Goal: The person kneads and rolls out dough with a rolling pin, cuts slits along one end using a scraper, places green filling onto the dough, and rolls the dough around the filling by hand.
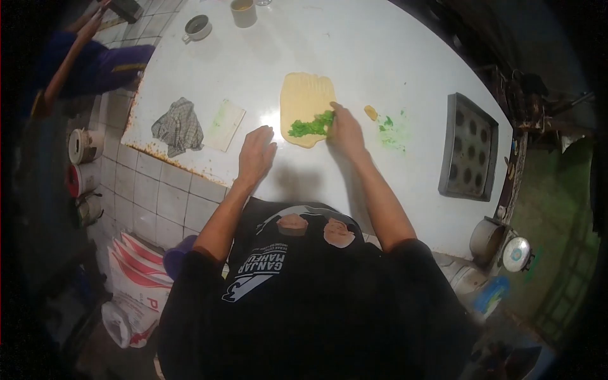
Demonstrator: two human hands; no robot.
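A flat, roughly rectangular sheet of yellow dough lies on the white table, with a band of chopped greens across its near end. My right hand is at the dough's right edge, its curled fingers against the greens; the fingertips are partly hidden. To the left of the dough, my left hand rests on the tabletop with fingers stretched out and thumb apart, holding nothing. A small yellow dough piece and scattered green bits lie to the right of my right hand.
On the white table are a checked cloth, a green-stained pale board, a dark mug, a cup and a dark baking tray with round hollows. Another person's arm shows at upper left. Pots stand at lower right.
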